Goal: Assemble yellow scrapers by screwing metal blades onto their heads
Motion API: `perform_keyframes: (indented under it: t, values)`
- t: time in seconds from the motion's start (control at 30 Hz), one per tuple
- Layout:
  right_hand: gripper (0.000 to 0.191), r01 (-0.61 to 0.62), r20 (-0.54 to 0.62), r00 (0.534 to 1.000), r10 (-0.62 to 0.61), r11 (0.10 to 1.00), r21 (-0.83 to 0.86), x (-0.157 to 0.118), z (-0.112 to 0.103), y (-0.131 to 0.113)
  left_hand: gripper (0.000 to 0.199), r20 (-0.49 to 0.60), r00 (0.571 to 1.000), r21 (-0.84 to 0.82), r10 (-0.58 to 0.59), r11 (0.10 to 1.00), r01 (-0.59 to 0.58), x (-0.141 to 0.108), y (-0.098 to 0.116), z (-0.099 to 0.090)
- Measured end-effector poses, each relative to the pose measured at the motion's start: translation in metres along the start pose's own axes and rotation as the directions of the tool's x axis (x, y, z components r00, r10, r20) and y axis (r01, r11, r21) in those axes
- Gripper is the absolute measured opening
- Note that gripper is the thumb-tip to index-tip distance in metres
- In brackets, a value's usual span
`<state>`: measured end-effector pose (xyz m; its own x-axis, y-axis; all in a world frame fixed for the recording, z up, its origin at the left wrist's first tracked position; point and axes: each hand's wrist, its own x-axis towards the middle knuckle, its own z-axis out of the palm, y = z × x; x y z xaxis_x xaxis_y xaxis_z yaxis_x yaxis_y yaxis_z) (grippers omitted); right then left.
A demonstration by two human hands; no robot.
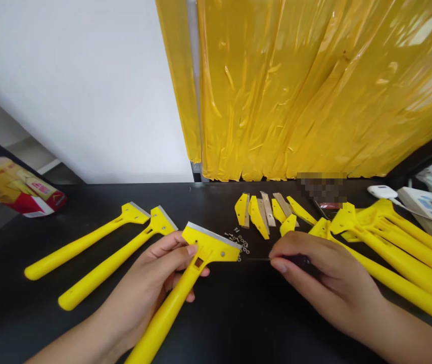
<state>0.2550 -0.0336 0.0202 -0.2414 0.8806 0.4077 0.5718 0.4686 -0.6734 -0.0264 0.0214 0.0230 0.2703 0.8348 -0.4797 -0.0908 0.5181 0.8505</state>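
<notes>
My left hand point(157, 275) is closed around the head of a yellow scraper point(178, 303), thumb on its face and fingers behind. A metal blade edge runs along the top of that head, and a screw sits at its right end. In my right hand point(325, 270) is a thin screwdriver point(255, 259), its dark handle mostly hidden by the fingers. The shaft points left, its tip close to the scraper head; whether they touch I cannot tell. Small screws and nuts point(243, 242) lie just behind the head. Yellow cover plates point(258, 217) and metal blades point(268, 208) are scattered beyond.
Two yellow scrapers with blades point(83, 247) rest on the black table at left. Several yellow scraper handles point(393, 253) are piled at right. A red and yellow packet point(18, 187) stands far left; a white device with a cable point(382, 192) sits far right. Yellow plastic sheeting point(276, 91) hangs behind.
</notes>
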Motion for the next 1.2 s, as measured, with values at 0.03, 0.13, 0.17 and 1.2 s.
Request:
perform_keyframes:
  t: [0.03,0.13,0.17,1.2]
  values:
    - [0.005,-0.002,0.017,1.0,0.001,1.0,0.009,0.0,0.001,0.001,0.021,0.008,1.0,0.003,0.005,1.0,-0.005,0.0,0.001,-0.001]
    - [0.005,-0.008,0.044,0.999,0.008,1.0,0.008,-0.001,0.003,0.004,0.019,0.021,1.0,0.005,0.013,1.0,-0.013,0.003,0.002,-0.003]
    - [0.005,-0.013,0.045,0.999,0.013,1.0,0.006,0.0,0.004,0.005,0.018,0.016,1.0,0.003,0.016,1.0,-0.016,0.004,0.002,-0.004]
    - [0.015,-0.233,0.122,0.968,0.218,0.964,0.127,0.002,0.007,0.006,0.026,-0.043,0.999,-0.06,-0.008,0.998,0.005,-0.006,0.006,0.009]
